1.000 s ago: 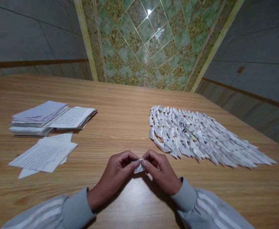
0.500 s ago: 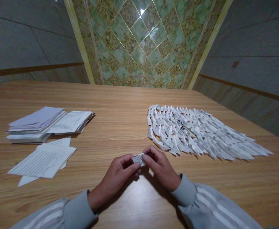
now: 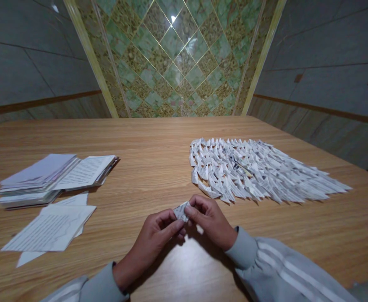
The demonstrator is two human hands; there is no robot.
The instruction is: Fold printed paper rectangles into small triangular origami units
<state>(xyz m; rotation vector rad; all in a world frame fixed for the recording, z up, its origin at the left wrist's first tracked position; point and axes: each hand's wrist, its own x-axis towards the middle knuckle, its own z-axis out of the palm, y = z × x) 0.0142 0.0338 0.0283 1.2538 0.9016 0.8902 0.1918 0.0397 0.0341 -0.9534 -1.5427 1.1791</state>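
Both my hands meet low in the middle of the wooden table (image 3: 158,138). My left hand (image 3: 154,239) and my right hand (image 3: 210,220) pinch a small folded piece of printed paper (image 3: 181,211) between their fingertips, just above the tabletop. Both wrists wear grey sleeves with white stripes. Just beyond my right hand lies a wide spread of several folded paper pieces (image 3: 259,172) laid in close rows.
A stack of printed sheets (image 3: 54,176) lies at the left of the table. A few loose sheets (image 3: 50,228) lie in front of it. A green patterned tiled wall panel (image 3: 177,54) rises behind the table's far edge.
The folded paper piece has turned between my fingers and sits a little higher and further from me. The camera has tilted, so everything on the table has shifted slightly left and down.
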